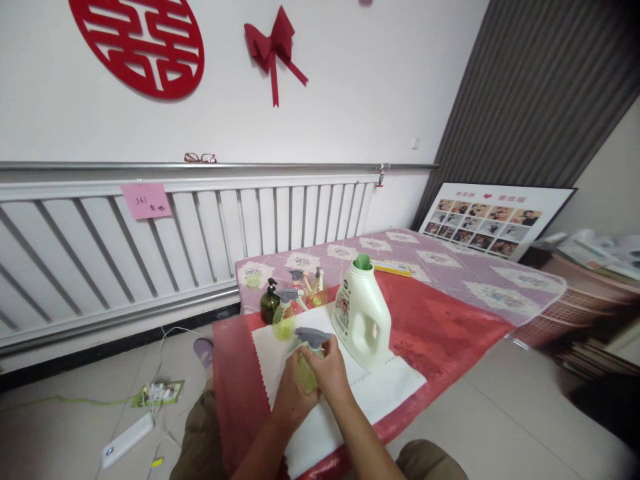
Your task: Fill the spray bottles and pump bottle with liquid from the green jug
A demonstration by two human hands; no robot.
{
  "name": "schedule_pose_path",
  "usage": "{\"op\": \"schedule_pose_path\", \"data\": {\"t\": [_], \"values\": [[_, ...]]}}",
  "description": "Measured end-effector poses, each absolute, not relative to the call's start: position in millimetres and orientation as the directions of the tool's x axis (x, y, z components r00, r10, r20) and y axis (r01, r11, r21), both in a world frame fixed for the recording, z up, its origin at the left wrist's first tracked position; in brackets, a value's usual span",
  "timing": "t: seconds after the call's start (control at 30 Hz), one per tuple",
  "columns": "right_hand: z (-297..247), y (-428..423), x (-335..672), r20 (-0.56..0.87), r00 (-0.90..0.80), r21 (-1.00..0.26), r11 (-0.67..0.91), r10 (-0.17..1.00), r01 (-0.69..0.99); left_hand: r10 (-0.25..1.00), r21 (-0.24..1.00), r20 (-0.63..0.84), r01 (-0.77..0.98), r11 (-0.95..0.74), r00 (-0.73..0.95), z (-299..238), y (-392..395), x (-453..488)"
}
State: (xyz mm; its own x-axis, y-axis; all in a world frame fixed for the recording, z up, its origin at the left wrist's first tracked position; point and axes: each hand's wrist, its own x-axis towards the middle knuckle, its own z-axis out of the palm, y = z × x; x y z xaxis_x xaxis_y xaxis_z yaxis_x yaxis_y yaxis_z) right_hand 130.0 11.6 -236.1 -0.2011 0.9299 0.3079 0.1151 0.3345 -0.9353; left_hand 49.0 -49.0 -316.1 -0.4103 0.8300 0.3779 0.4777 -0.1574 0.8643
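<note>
Between my two hands is a yellow-green spray bottle with a grey trigger head. My left hand wraps round the bottle's body from the left. My right hand is closed about the neck, just below the trigger head; its fingertips are partly hidden. Right behind my hands, a large pale-green detergent jug with a green cap stands upright on a white cloth. Another spray bottle with yellow-green liquid stands beyond my left hand.
A dark green pump bottle and more spray bottles stand at the cloth's far left corner. Red sheeting covers part of the patterned table, where a yellow-edged pack lies. A power bank and cables are on the floor.
</note>
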Motion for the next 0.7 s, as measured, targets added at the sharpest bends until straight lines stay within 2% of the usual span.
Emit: {"op": "schedule_pose_path", "data": {"t": [0.3, 0.7], "values": [[-227.5, 10.0, 144.7, 0.314, -0.344, -0.926, 0.365, 0.885, 0.094, 0.836, 0.887, 0.332, 0.446, -0.119, -0.437, -318.0, -48.1, 49.7], [-230.0, 8.2, 138.7, 0.299, -0.307, -0.937, 0.339, 0.904, 0.085, 0.842, 0.892, 0.343, 0.425, -0.153, -0.417, -312.7, -49.7, 49.7]]}}
